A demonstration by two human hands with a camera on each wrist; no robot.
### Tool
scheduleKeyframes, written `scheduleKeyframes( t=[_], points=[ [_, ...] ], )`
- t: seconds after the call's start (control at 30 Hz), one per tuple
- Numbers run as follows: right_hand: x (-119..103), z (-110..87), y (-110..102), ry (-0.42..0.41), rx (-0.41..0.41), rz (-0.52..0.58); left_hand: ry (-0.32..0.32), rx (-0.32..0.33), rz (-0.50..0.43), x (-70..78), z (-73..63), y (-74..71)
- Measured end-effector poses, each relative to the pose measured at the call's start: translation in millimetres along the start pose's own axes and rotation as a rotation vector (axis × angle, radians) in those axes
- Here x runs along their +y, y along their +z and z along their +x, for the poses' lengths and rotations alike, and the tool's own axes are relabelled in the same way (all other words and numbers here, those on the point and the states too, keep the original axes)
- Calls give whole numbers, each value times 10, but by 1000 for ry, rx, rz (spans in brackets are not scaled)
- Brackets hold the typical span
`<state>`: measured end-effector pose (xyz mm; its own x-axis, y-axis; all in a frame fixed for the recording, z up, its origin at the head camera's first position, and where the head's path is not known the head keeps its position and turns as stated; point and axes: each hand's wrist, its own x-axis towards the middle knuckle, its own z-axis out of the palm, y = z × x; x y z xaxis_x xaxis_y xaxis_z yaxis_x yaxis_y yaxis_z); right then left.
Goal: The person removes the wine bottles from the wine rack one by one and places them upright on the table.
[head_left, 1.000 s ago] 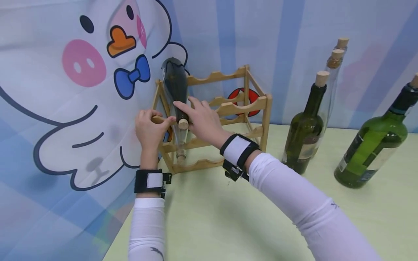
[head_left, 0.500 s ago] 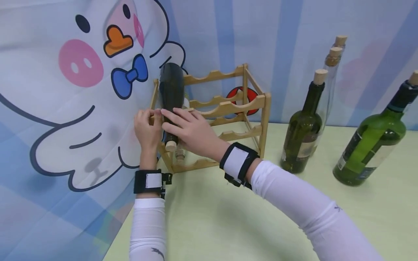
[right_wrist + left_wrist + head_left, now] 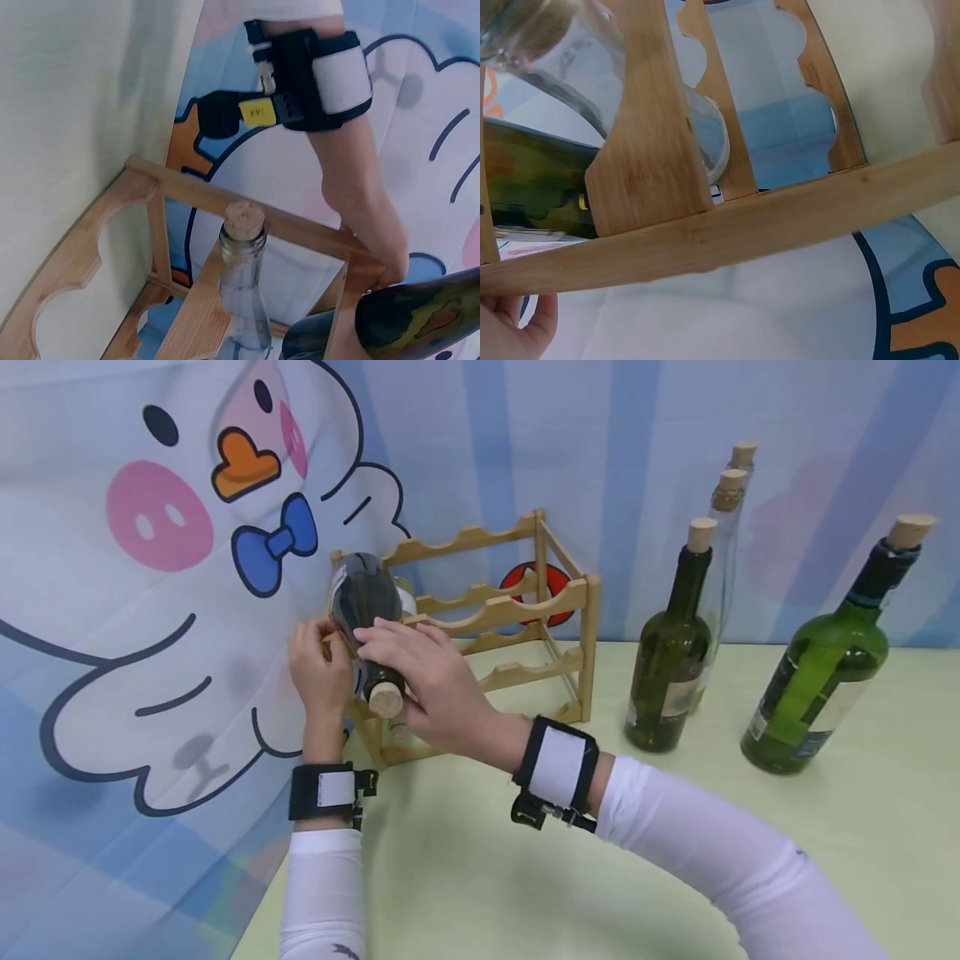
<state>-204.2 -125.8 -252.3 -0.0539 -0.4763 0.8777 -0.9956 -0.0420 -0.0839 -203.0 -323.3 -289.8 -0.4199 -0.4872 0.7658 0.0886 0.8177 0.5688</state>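
Observation:
A dark wine bottle (image 3: 365,597) with a cork lies tilted across the top left of a wooden wine rack (image 3: 517,608), its corked neck toward me. My right hand (image 3: 431,681) holds this bottle near the neck, fingers laid over the glass. My left hand (image 3: 321,668) grips the rack's left upper corner beside the bottle; in the left wrist view only its fingertips (image 3: 536,326) show below a wooden rail. A clear corked bottle (image 3: 244,300) sits in a lower slot of the rack, mostly hidden by my right hand in the head view.
On the table (image 3: 480,860) to the right stand a dark green corked bottle (image 3: 667,652), clear corked bottles (image 3: 722,560) behind it, and a bright green corked bottle (image 3: 817,668). A printed cloth backdrop (image 3: 187,693) rises close behind and left of the rack.
The dark bottle has shifted left and its base has come down toward the rack. My right hand has moved left and down with it, while my left hand stays at the rack corner.

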Motion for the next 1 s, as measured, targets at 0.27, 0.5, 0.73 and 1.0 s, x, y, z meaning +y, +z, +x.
scheduleKeyframes(
  t=[0.27,0.5,0.73,1.0],
  points=[
    [-206,-148,-128,-84,79,27,142,-72,34,-81,-28,-57],
    [-430,-252,-281,-182,75,-65,242,-173,202,37,-11,-101],
    [-649,-343,-491,-231,124,16,405,74,92,282,-120,-25],
    [-759,-484,-587,-444,205,104,586,172,-327,722,-281,28]
  ],
)
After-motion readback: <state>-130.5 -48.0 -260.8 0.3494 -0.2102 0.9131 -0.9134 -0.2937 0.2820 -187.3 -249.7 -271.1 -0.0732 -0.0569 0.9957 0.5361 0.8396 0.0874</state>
